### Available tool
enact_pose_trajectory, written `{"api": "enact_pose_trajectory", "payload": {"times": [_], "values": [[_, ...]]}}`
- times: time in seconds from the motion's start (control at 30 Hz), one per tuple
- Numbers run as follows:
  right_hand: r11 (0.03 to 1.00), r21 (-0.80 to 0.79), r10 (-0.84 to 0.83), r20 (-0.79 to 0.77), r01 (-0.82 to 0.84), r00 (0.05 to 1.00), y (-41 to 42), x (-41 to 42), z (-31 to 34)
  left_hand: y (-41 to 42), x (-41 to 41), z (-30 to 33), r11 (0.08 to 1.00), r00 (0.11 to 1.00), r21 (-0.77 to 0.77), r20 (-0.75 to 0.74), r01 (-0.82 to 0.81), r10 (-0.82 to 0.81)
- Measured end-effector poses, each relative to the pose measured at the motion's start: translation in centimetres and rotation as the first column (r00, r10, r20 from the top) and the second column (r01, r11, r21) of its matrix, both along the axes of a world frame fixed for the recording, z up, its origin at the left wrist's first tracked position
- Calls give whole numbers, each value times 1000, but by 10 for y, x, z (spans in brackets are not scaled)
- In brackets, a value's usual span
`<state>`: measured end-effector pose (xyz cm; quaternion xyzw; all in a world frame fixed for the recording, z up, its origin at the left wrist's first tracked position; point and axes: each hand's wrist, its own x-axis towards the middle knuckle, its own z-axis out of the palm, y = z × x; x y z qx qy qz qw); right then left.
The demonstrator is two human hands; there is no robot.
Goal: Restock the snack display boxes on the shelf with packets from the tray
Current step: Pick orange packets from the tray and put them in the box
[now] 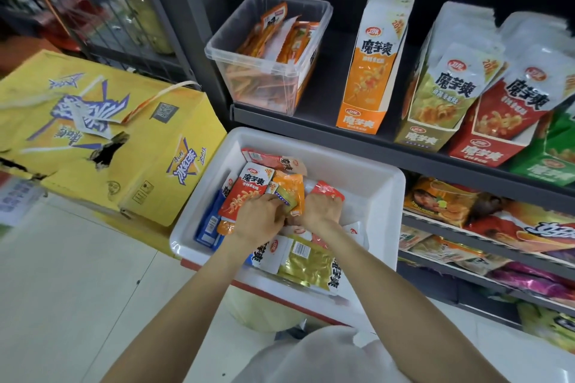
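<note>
A white tray (378, 186) at centre frame holds a loose heap of red, orange and gold snack packets (249, 193). On the shelf (326, 130) above stand orange (370, 71), olive (435, 102) and red display boxes (497, 134), upright.

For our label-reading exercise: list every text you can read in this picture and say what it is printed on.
"魔芋爽": orange box, olive box, red box, red packet in the tray.
"卫龙": logo on the orange box.
"20": corner of the orange box.
"冰红茶": yellow carton.
Barcode digits, small print, lower-shelf bags: too blurred to read.
</note>
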<state>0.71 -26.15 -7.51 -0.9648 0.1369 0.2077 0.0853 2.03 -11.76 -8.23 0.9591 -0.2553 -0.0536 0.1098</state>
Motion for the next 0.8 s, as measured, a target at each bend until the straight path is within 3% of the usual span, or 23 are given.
{"api": "enact_pose_trajectory", "payload": {"times": [0.13,0.2,0.27,0.37,0.43,0.53,0.67,0.8], "values": [[960,228,-191,95,166,977,-16,-8,19,2,-2,10,999,999,-36,-40,-30,29],[933,290,-271,182,212,945,-36,-15,37,1,-5,26,984,998,-167,22,-59,63],[907,387,-285,266,169,921,-61,-25,67,-5,-6,50,941,984,-337,167,-5,65],[914,402,-104,351,-50,931,-89,-46,124,-21,-5,94,871,943,-447,330,204,-51],[898,425,-40,343,-117,939,-98,-58,156,-37,-4,124,865,946,-405,250,296,-207],[830,538,-118,427,-147,897,-109,-67,185,-60,0,148,876,950,-372,61,307,-307],[602,787,-520,514,-133,682,-127,-78,199,-76,6,160,757,960,-633,-78,161,-270],[558,819,-560,491,-134,667,-132,-76,201,-94,10,164,637,944,-770,-182,37,-274]]}}
